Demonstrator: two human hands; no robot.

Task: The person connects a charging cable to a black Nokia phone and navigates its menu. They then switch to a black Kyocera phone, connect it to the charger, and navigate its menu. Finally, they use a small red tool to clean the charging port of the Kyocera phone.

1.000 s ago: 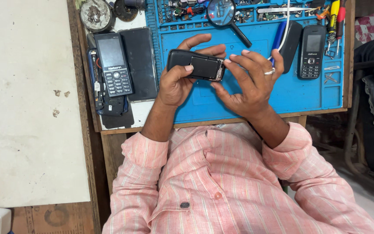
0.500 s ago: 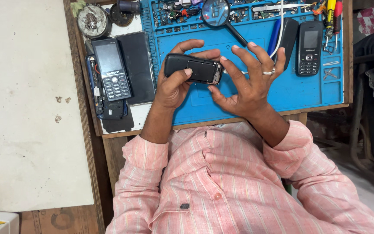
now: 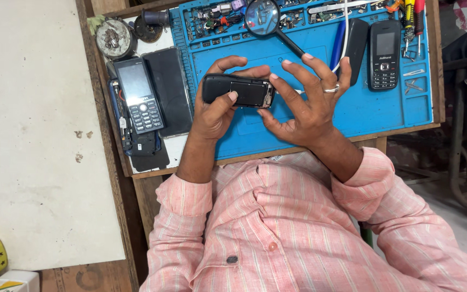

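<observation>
A small phone-repair workshop bench. Beneath the left hand and right hand lies a blue compartmented repair mat on a wooden table. Beyond the fingers, its trays hold small parts, with a magnifying glass and screwdrivers above the right hand. Keypad phones lie stacked left of the left hand; another phone lies right of the right hand.
</observation>
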